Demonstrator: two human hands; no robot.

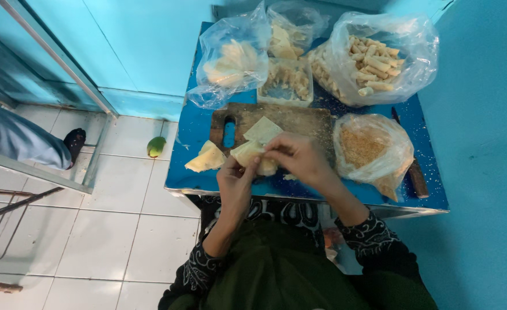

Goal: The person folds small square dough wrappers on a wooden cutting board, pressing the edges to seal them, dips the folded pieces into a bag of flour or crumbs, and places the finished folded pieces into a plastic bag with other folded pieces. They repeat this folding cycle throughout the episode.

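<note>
A: Head view, what's under the hands?

B: A blue table (196, 129) against turquoise walls, white tiled floor to the left. A wooden cutting board (299, 119) lies just beyond the hands.

A: And the hands?

B: The left hand (236, 182) and right hand (299, 158) both pinch a pale folded wrapper (249, 154) between them, fingers closed on it. Its long axis can't be made out.
</note>
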